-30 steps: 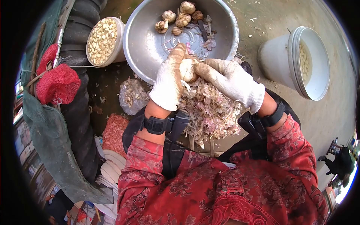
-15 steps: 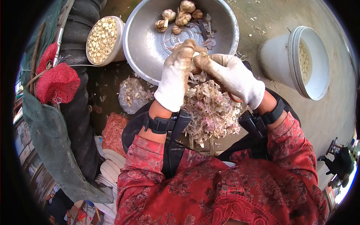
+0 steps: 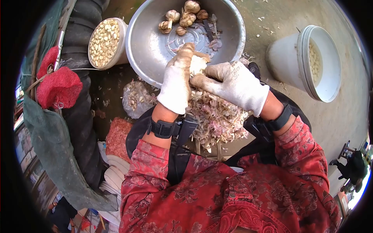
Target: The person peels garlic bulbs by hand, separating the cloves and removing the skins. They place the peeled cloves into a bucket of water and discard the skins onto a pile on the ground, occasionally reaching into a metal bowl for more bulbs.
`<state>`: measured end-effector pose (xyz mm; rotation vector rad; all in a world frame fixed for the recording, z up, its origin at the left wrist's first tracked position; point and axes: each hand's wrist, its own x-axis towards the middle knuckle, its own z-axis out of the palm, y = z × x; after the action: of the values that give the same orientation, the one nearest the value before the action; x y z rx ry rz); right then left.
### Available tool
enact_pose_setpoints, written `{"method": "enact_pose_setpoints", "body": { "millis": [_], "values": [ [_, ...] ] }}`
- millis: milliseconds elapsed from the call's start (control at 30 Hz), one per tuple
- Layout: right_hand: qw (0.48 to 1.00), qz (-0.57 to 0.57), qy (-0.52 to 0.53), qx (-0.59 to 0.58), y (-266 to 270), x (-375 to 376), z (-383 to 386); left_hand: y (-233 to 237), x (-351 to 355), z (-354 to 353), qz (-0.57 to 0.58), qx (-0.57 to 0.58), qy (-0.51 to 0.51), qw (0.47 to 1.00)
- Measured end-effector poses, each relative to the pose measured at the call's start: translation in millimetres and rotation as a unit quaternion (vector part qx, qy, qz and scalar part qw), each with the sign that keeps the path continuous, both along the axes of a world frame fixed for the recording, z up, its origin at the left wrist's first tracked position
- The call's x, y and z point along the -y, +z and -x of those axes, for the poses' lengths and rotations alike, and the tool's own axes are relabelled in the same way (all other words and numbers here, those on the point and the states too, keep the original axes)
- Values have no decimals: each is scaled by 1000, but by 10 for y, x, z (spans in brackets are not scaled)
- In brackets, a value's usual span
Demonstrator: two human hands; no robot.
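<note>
My left hand [image 3: 178, 79], in a white glove with brown-stained fingers, is wrapped round a pale garlic bulb [image 3: 197, 65] over the near edge of a metal basin [image 3: 149, 58]. The gloved right hand [image 3: 231, 83] touches the bulb from the right, its thumb and fingers closed at the bulb's side; whether it pinches skin or a clove is hidden. Below both hands lies a heap of garlic skins [image 3: 219, 120]. Several whole garlic bulbs [image 3: 188, 19] and a dark narrow blade-like piece [image 3: 208, 30] are in the basin's far part.
A tub of peeled cloves [image 3: 104, 42] stands left of the basin. To the right, a white bucket [image 3: 287, 58] tilts with cloves inside. A plastic bag [image 3: 136, 99], red mesh [image 3: 60, 87] and black ridged tube [image 3: 79, 124] are at left. A dark-clothed person [image 3: 62, 215] is at lower left.
The right hand has shifted down and left against the bulb, and its wrist has turned. More of the pale bulb shows between the hands.
</note>
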<state>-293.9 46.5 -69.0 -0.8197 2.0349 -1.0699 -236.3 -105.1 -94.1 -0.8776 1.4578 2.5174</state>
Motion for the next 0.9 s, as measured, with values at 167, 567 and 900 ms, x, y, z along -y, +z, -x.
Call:
{"method": "enact_pose_setpoints", "body": {
  "millis": [167,567,900],
  "values": [
    [996,-50,72,-32,10,7,-67,-6,23,12,11,33,21,999],
    [991,-26,-54,120,115,-27,96,65,109,39,10,15,19,1000],
    [978,21,-139,151,46,-53,160,39,116,49,-12,13,33,999]
  ]
}}
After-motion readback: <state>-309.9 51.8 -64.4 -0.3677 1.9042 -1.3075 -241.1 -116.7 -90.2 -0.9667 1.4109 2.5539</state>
